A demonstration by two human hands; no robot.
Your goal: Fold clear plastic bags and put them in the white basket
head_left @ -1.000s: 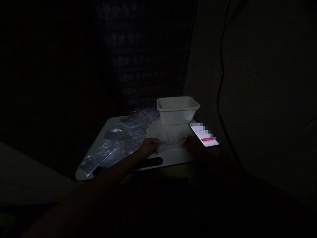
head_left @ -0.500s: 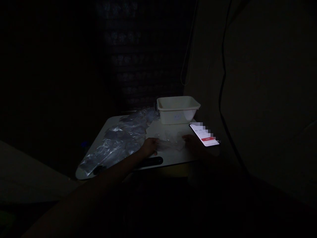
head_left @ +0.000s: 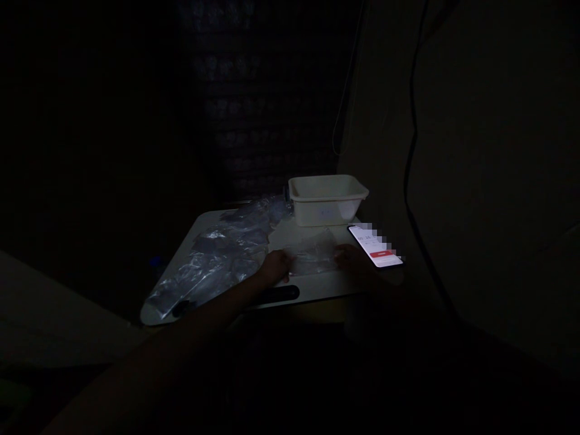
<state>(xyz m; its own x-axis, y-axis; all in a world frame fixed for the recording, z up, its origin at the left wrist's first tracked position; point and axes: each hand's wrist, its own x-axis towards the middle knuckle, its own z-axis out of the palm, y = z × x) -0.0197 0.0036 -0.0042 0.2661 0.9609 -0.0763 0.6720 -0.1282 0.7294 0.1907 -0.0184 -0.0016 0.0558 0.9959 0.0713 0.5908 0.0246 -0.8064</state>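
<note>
A clear plastic bag (head_left: 312,254) is stretched between my two hands, low over the front of the white table (head_left: 324,289). My left hand (head_left: 275,267) is closed on its left edge, thumb toward me. On the other side, my right hand (head_left: 348,258) grips the bag's right edge with bent fingers, though much of this hand is lost in the dark. A loose spread of clear plastic bags (head_left: 217,257) covers the left part of the table, close to my left forearm.
A white plastic basin (head_left: 324,208) stands at the back of the table. A lit phone (head_left: 376,248) lies at the right edge. A dark slot (head_left: 281,294) runs along the front edge. A black cable (head_left: 410,163) hangs on the right wall.
The bag between my hands was crumpled and is now spread flatter and wider. Both hands stay in nearly the same place.
</note>
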